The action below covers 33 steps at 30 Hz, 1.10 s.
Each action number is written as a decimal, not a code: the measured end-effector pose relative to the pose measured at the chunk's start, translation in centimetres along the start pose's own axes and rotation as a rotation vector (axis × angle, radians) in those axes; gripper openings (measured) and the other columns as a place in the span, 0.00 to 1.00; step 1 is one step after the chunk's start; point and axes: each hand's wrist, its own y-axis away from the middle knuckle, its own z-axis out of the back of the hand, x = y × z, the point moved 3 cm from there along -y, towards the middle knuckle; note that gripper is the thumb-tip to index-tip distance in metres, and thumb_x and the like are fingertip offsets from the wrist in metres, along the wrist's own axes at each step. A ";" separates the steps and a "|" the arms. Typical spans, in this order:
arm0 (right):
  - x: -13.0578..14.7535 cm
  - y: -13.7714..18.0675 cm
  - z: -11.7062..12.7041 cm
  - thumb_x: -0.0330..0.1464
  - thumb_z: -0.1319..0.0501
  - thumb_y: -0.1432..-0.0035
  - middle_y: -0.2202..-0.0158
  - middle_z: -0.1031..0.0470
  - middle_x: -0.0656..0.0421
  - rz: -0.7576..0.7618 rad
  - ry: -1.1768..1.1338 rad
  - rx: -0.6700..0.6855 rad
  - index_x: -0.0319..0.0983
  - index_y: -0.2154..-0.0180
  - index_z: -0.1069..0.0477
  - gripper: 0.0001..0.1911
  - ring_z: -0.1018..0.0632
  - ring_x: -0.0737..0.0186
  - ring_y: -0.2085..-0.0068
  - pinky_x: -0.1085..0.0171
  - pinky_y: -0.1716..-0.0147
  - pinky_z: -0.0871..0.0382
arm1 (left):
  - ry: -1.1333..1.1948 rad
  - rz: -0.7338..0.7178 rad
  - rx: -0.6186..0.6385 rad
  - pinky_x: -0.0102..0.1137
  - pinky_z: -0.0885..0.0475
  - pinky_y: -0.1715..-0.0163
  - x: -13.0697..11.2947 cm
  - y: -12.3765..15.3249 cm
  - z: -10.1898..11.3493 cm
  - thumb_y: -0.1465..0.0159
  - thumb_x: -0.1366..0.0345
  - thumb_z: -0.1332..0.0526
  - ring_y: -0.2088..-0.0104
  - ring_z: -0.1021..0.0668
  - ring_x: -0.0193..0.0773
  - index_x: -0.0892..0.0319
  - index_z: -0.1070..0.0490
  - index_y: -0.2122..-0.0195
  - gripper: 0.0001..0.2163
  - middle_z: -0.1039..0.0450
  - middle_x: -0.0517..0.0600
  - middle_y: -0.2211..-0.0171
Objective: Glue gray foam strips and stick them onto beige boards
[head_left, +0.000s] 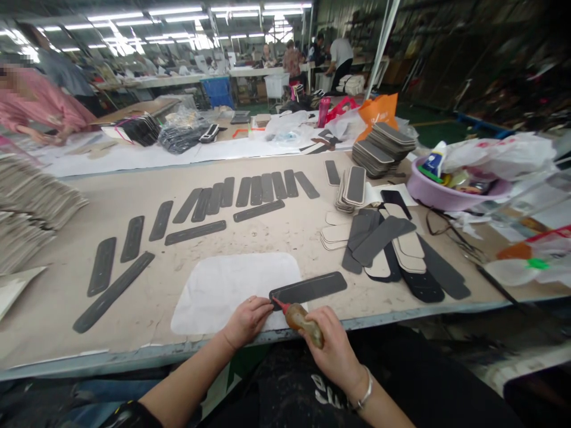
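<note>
In my right hand is a squeeze glue bottle, amber and stained. Its red nozzle points down at the left end of a long dark grey strip with rounded ends. My left hand has its fingers closed at that same end of the strip, close to the nozzle tip. A thin line runs along the strip's upper edge. Part of the strip lies over a white sheet with rounded corners. The underside of my left fingers is hidden.
Several similar grey strips lie spread across the table. To the right are a heap of grey and cream pieces, stacked panels and a purple basin. Tall stacks of pale sheets stand left. A person in pink works opposite.
</note>
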 end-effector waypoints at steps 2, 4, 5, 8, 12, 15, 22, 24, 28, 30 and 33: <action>0.2 0.5 0.2 0.25 0.43 0.42 0.62 0.35 0.55 -0.012 -0.001 0.020 0.41 0.58 0.36 0.10 0.31 0.55 0.60 0.56 0.60 0.33 | -0.002 0.000 0.001 0.34 0.27 0.58 0.0 0.0 0.0 0.34 0.70 0.48 0.60 0.26 0.37 0.60 0.30 0.52 0.12 0.27 0.55 0.58; 0.4 1.0 0.3 0.26 0.43 0.42 0.63 0.36 0.56 -0.027 0.010 0.041 0.41 0.58 0.36 0.09 0.31 0.55 0.60 0.56 0.60 0.33 | -0.005 0.000 -0.006 0.33 0.27 0.59 -0.1 -0.1 0.1 0.34 0.70 0.48 0.60 0.26 0.36 0.60 0.30 0.53 0.12 0.27 0.55 0.58; 0.5 1.2 0.4 0.26 0.43 0.41 0.63 0.36 0.56 -0.034 0.017 0.049 0.42 0.58 0.36 0.09 0.31 0.55 0.61 0.56 0.61 0.32 | -0.006 0.001 -0.010 0.33 0.27 0.59 -0.2 -0.1 0.2 0.34 0.70 0.48 0.60 0.26 0.36 0.60 0.29 0.53 0.12 0.27 0.55 0.58; 0.6 1.6 0.8 0.27 0.43 0.41 0.64 0.36 0.56 -0.051 0.026 0.049 0.42 0.59 0.36 0.08 0.31 0.56 0.61 0.57 0.61 0.32 | -0.009 -0.007 -0.023 0.33 0.26 0.59 -0.4 -0.3 0.4 0.34 0.70 0.48 0.61 0.25 0.36 0.60 0.29 0.54 0.11 0.27 0.54 0.60; 0.2 2.1 1.8 0.26 0.43 0.41 0.62 0.35 0.56 -0.079 0.032 0.009 0.42 0.58 0.36 0.09 0.30 0.56 0.61 0.57 0.60 0.32 | -0.001 -0.019 -0.043 0.32 0.27 0.59 -0.4 -0.4 0.5 0.35 0.70 0.46 0.62 0.25 0.36 0.60 0.28 0.56 0.10 0.26 0.54 0.60; -0.5 2.7 3.2 0.27 0.44 0.41 0.62 0.35 0.55 -0.104 0.085 -0.042 0.42 0.57 0.36 0.09 0.30 0.56 0.61 0.56 0.60 0.31 | 0.012 -0.019 -0.049 0.32 0.27 0.60 -0.1 -0.3 0.3 0.35 0.70 0.46 0.61 0.25 0.36 0.60 0.28 0.56 0.10 0.27 0.54 0.59; -3.4 4.0 7.2 0.31 0.43 0.39 0.62 0.34 0.54 -0.133 0.271 -0.266 0.42 0.56 0.35 0.08 0.30 0.55 0.60 0.54 0.59 0.30 | 0.014 -0.022 -0.060 0.33 0.26 0.58 0.5 0.1 -0.2 0.35 0.70 0.45 0.60 0.24 0.36 0.60 0.28 0.56 0.10 0.27 0.54 0.59; -4.2 4.2 8.2 0.32 0.43 0.39 0.62 0.34 0.54 -0.133 0.323 -0.323 0.42 0.56 0.36 0.09 0.30 0.54 0.60 0.53 0.59 0.31 | 0.018 -0.016 -0.055 0.33 0.26 0.58 0.6 0.2 -0.3 0.35 0.70 0.45 0.60 0.25 0.37 0.60 0.28 0.56 0.10 0.27 0.55 0.59; -4.8 4.3 9.4 0.33 0.41 0.40 0.62 0.34 0.54 -0.131 0.390 -0.391 0.42 0.56 0.35 0.10 0.30 0.53 0.60 0.52 0.58 0.31 | 0.034 -0.022 -0.065 0.33 0.26 0.58 0.4 0.1 -0.2 0.35 0.70 0.45 0.60 0.25 0.37 0.59 0.28 0.55 0.10 0.27 0.55 0.59; -4.5 4.1 9.2 0.32 0.41 0.40 0.61 0.34 0.54 -0.130 0.369 -0.401 0.42 0.56 0.35 0.10 0.30 0.53 0.59 0.52 0.58 0.32 | 0.044 -0.021 -0.077 0.33 0.25 0.58 0.3 -0.2 -0.1 0.35 0.70 0.45 0.60 0.24 0.37 0.60 0.28 0.56 0.09 0.27 0.54 0.60; -3.5 3.4 7.8 0.29 0.42 0.40 0.61 0.35 0.54 -0.102 0.251 -0.335 0.42 0.56 0.36 0.10 0.31 0.55 0.59 0.54 0.58 0.32 | 0.064 -0.009 -0.096 0.31 0.25 0.59 0.3 -0.7 0.2 0.36 0.70 0.44 0.60 0.24 0.36 0.60 0.27 0.59 0.07 0.27 0.54 0.61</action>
